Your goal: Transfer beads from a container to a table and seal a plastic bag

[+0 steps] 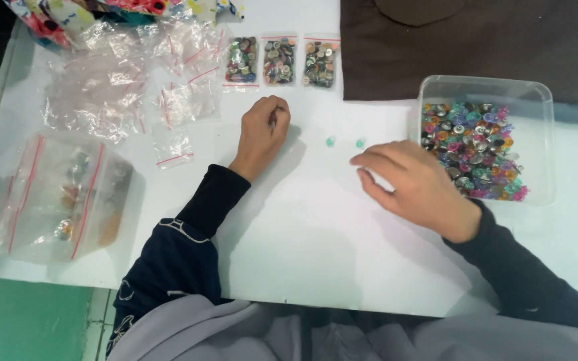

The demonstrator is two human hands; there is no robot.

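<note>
My left hand (263, 131) rests on the white table with its fingers curled into a loose fist; whether something small sits inside it I cannot tell. My right hand (411, 183) lies flat-ish with fingers spread, fingertips just below two small teal buttons (330, 142) (360, 143) lying on the table. Right of that hand stands a clear plastic tub (436, 87) holding several colourful buttons (471, 148). Three small zip bags filled with buttons (281, 61) lie in a row beyond my left hand.
Several empty clear zip bags (128, 93) are scattered at the upper left. A larger zip bag (61, 197) holding smaller bags lies at the left edge. Brown cloth (463, 47) covers the far right; patterned fabric (55, 17) sits at the top left.
</note>
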